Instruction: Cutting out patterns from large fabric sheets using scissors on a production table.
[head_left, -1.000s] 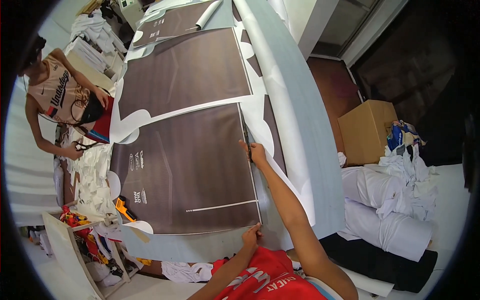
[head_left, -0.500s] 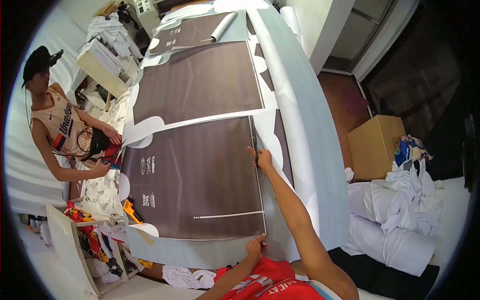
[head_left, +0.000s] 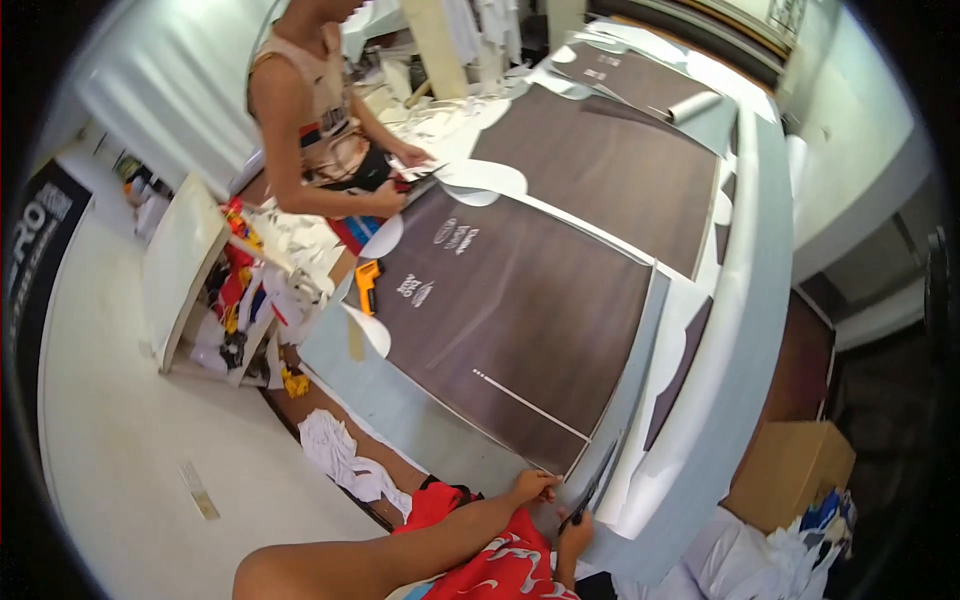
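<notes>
Brown sheet (head_left: 545,325) lies flat, the left hand (head_left: 538,487) at its corner, likely steadying it, fingers' grip unclear; the right hand (head_left: 574,537) holds scissors (head_left: 595,490).

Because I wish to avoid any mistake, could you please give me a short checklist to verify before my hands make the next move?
1. Scissors held in the right hand: ok.
2. Left hand at the near corner of the dark panel: ok.
3. Left hand apart from the blades: ok, a gap shows between them.
4. Blades open or closed: cannot tell, too small and blurred.
5. Panel edges free of tools: not ok, an orange tool lies at the left edge.
6. Other person's hands away from your scissors: ok, they are by the far left corner of the panel.
</notes>
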